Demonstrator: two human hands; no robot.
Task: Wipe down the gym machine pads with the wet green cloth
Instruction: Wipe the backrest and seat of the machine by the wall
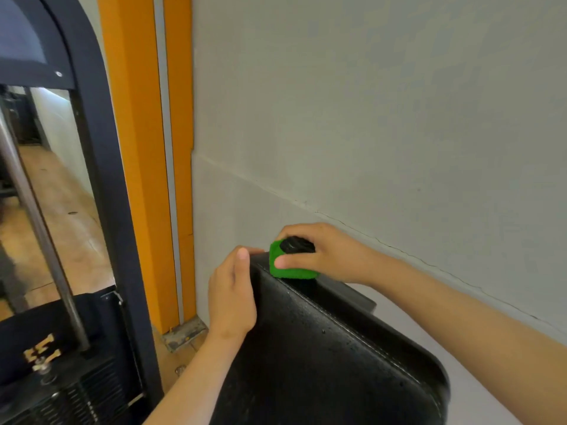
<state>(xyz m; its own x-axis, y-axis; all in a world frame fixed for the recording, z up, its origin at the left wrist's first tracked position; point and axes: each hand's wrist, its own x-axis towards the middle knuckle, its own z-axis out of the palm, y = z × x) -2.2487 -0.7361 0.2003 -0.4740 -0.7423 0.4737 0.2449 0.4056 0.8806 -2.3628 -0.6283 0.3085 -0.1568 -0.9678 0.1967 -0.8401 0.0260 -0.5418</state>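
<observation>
A pale grey wall (368, 102) fills most of the view, with a thin crack (399, 250) running down it towards the right. Against it leans the black pad (322, 363) of the gym machine, a broad upholstered panel with a stitched seam near its upper edge and fine droplets or specks scattered over its face. To the left stands the machine's dark frame (98, 179), arched at the top, and just beside it an orange column (135, 148) rises from the floor (61, 194), which is wood-toned. A steel rod (33, 216) slants down inside the frame to the black weight stack (61, 400) in the lower left corner.

Both bare forearms reach in from the bottom and the right. The left hand (233, 292) is on the pad's left side near its top corner; its fingers curl behind the edge, out of sight, and the thumb lies up along the front towards the corner, so the hand grips the pad. The right hand (325, 253) sits at the very top edge of the pad, close to the wall. Its fingers arch over and its thumb (294, 261) presses across the front of the green cloth (282, 265), clamping the bunched cloth between them. The cloth rests on the pad's top edge, just right of the left thumb tip. A small dark round patch (296, 244) shows at the top of the cloth under the fingers; what it is cannot be told.
</observation>
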